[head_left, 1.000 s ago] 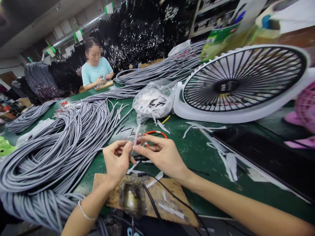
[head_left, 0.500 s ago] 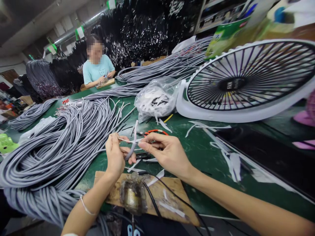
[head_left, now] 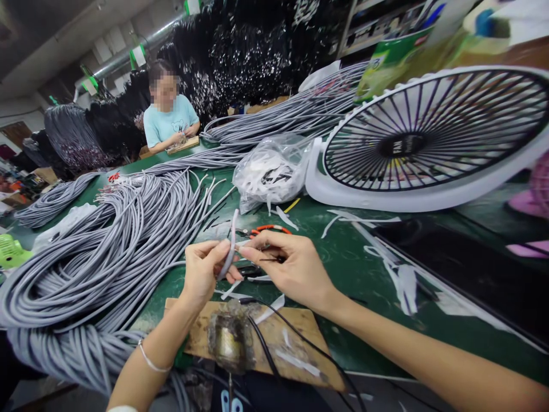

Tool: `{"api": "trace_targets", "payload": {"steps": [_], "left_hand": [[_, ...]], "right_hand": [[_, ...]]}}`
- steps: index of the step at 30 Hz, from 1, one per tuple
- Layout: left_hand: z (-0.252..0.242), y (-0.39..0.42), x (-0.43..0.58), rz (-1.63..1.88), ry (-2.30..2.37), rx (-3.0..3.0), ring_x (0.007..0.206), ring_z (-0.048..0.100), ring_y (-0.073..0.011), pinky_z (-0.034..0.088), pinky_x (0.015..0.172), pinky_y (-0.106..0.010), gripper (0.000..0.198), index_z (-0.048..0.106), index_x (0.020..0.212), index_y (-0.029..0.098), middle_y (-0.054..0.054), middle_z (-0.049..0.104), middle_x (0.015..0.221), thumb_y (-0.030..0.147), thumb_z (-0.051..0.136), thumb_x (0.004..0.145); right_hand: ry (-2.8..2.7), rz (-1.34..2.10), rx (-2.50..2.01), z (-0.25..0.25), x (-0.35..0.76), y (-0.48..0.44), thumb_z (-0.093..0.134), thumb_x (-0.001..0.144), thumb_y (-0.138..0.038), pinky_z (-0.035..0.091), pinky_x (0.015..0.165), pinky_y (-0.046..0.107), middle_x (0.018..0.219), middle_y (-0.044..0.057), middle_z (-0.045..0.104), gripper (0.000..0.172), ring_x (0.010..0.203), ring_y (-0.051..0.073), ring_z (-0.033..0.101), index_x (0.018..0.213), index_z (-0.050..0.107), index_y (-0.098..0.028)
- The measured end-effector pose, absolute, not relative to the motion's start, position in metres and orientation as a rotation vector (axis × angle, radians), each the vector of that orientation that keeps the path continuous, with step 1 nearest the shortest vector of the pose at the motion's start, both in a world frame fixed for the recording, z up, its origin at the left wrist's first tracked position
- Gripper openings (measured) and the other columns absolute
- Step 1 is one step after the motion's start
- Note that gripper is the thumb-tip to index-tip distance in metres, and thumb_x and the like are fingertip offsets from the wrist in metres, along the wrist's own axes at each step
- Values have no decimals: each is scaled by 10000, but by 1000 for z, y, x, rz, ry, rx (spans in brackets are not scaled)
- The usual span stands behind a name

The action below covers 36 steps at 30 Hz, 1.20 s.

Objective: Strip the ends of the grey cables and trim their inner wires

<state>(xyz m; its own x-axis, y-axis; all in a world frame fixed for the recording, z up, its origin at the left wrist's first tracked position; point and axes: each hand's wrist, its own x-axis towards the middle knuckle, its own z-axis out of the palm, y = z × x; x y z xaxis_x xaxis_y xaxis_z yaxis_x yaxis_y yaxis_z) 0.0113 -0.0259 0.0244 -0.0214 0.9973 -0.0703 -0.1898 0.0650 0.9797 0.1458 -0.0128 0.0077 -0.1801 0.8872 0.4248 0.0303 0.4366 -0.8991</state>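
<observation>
My left hand (head_left: 206, 273) is closed around the end of a grey cable (head_left: 232, 237), which curves up between the fingers. My right hand (head_left: 291, 266) pinches at the same cable end, fingertips meeting the left hand's; a thin dark wire shows by its fingers. Both hands hover over the green table (head_left: 343, 269), just beyond a wooden board (head_left: 295, 343) with a small metal pot (head_left: 227, 340) on it. Behind the hands lie red-handled cutters (head_left: 270, 230).
A big heap of grey cables (head_left: 98, 257) fills the left. A clear bag of white strips (head_left: 270, 171) and a white fan (head_left: 420, 143) stand behind. White scraps (head_left: 398, 280) litter the right. Another person in a light blue shirt (head_left: 167, 123) works at the far end.
My hands drew apart for a moment and have closed together again on the cable end. The cable end now stands bent upward between my left fingers.
</observation>
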Motion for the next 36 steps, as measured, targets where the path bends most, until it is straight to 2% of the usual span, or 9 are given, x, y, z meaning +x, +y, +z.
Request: {"api": "trace_targets", "payload": {"steps": [4, 8, 14, 17, 20, 23, 27, 32, 36], "left_hand": [[21, -25, 13, 1295, 1088, 974, 225, 429, -70, 289, 230, -152, 408, 491, 557, 134, 44, 509, 407, 472, 718, 544], [21, -25, 14, 1276, 1005, 920, 201, 382, -53, 227, 209, -135, 430, 406, 659, 173, 57, 538, 460, 512, 666, 613], [28, -27, 14, 1422, 1013, 831, 248, 428, -62, 240, 233, -149, 351, 341, 706, 198, 46, 577, 597, 455, 579, 718], [30, -26, 12, 1503, 1001, 769, 274, 435, -51, 235, 246, -155, 352, 365, 708, 195, 59, 551, 650, 469, 586, 702], [31, -24, 10, 1474, 972, 771, 300, 425, -38, 221, 272, -158, 366, 465, 769, 178, 48, 555, 660, 490, 617, 653], [33, -24, 9, 1304, 988, 871, 300, 381, -9, 193, 296, -161, 374, 592, 860, 128, 13, 595, 674, 345, 699, 575], [33, -25, 9, 1244, 1003, 935, 324, 396, -7, 205, 324, -157, 255, 671, 711, 79, -9, 600, 581, 244, 732, 526], [31, -25, 11, 1353, 1031, 910, 305, 458, -46, 252, 289, -144, 278, 665, 620, 83, -24, 618, 513, 312, 765, 499], [28, -26, 10, 1487, 1059, 869, 250, 443, -53, 277, 245, -136, 348, 574, 575, 105, -1, 606, 470, 389, 763, 507]], "right_hand": [[-1602, 925, -831, 7, 146, -12, 579, 746, -344, 429, 440, 213, 549, 30, 630, 238, 454, 119, 548, 600, 584, -156], [-1593, 954, -816, 9, 145, -11, 588, 741, -364, 453, 468, 217, 573, 31, 637, 246, 487, 126, 564, 603, 576, -160], [-1599, 908, -802, 7, 147, -8, 581, 736, -312, 395, 413, 192, 525, -6, 573, 208, 428, 83, 476, 593, 566, -162], [-1587, 890, -815, 7, 147, -7, 576, 727, -292, 376, 407, 186, 516, -10, 556, 194, 424, 76, 451, 585, 557, -162], [-1560, 883, -857, 6, 148, -7, 582, 716, -316, 363, 403, 189, 508, -4, 544, 209, 433, 83, 445, 580, 558, -159], [-1547, 868, -901, 6, 148, -6, 576, 715, -340, 354, 398, 196, 499, 3, 537, 225, 435, 91, 445, 581, 569, -159], [-1519, 835, -938, 7, 151, -2, 577, 711, -346, 367, 408, 202, 516, 14, 566, 214, 440, 100, 473, 603, 585, -160], [-1493, 829, -953, 9, 154, 1, 586, 700, -349, 366, 401, 196, 541, 15, 579, 213, 430, 92, 477, 613, 587, -154], [-1589, 843, -903, 10, 151, -3, 571, 720, -315, 361, 403, 191, 521, 0, 558, 197, 411, 80, 456, 607, 563, -153]]}}
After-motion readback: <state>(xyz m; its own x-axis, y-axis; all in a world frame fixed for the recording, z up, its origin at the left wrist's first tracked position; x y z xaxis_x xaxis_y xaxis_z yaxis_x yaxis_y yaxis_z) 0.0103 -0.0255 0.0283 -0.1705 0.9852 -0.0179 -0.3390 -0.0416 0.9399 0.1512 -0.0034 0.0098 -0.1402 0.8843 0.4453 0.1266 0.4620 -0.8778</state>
